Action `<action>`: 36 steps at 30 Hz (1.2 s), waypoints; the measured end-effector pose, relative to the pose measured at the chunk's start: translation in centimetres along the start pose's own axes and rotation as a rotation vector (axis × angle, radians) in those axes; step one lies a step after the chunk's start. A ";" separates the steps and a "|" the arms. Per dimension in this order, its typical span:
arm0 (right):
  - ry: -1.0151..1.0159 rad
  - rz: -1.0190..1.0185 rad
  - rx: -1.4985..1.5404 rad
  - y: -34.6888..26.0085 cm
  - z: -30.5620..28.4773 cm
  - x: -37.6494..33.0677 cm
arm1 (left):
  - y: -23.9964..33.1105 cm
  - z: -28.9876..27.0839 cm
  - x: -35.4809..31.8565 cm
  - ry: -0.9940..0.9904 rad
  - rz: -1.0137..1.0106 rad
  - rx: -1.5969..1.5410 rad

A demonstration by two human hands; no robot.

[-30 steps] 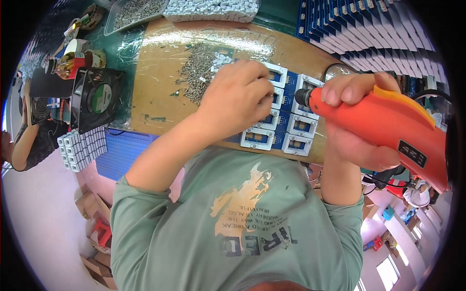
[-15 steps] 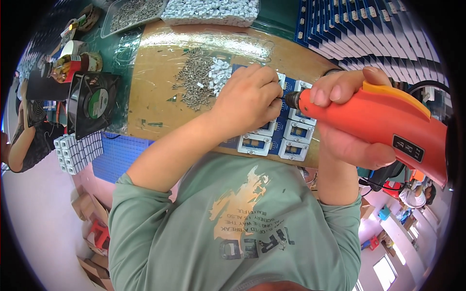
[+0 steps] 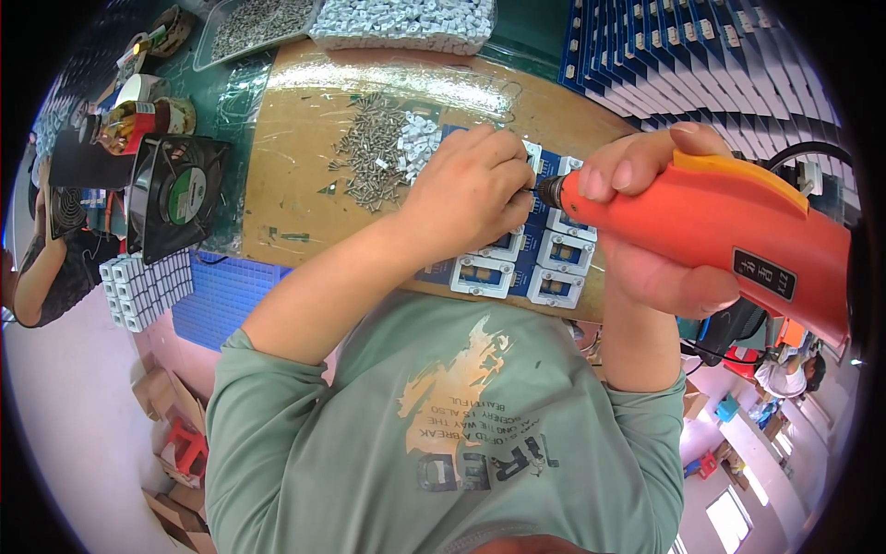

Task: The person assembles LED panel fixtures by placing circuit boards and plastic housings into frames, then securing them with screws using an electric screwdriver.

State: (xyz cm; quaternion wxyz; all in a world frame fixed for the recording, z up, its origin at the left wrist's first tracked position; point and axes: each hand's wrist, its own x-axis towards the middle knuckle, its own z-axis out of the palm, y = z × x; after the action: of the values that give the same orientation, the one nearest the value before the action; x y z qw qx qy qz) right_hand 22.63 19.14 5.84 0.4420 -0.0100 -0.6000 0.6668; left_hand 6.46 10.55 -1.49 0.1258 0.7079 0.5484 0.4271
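Note:
In my right hand (image 3: 660,272) is a red-orange electric screwdriver (image 3: 706,226) with a yellow lever, its fingers and thumb wrapped round the body. The tool lies nearly level, its dark chuck (image 3: 551,191) pointing left. At the bit's tip, the fingers of my left hand (image 3: 466,194) are pinched together; whatever they hold is hidden. Beneath both hands lie blue circuit boards (image 3: 528,247) carrying rows of white rectangular frames (image 3: 556,287). My left hand covers part of them. Just beyond it sit a small heap of white terminal blocks (image 3: 418,140) and a scatter of metal screws (image 3: 366,152).
A tub of white blocks (image 3: 403,42) and a tray of screws (image 3: 208,57) stand at the back. On the left are a black fan (image 3: 182,198) and stacked white parts (image 3: 148,289). Blue-and-white stacks (image 3: 711,74) fill the far right. Another person's arm (image 3: 39,277) shows at far left.
The screwdriver and my right hand have shifted slightly left. My left hand stays almost in place, fingers still pinched at the bit.

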 end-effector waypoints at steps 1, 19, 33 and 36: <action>0.009 0.007 0.004 0.0 0.1 0.0 | 0.0 0.0 0.0 0.001 0.000 0.001; 0.145 0.216 -0.273 -0.7 1.5 -0.4 | -0.1 0.2 0.0 0.000 -0.001 -0.027; 0.130 -0.042 -0.009 -0.5 0.4 -1.3 | 0.7 -2.3 0.1 -0.060 -0.011 -0.080; 0.066 -0.105 0.001 -0.4 -1.3 -2.2 | 0.2 -5.7 -0.7 -0.003 -0.074 0.045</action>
State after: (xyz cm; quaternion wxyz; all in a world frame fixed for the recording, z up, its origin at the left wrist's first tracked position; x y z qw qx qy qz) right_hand 24.91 18.78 4.69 0.4958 0.0000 -0.5846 0.6422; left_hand 2.33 8.23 1.76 0.1264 0.6904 0.5835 0.4086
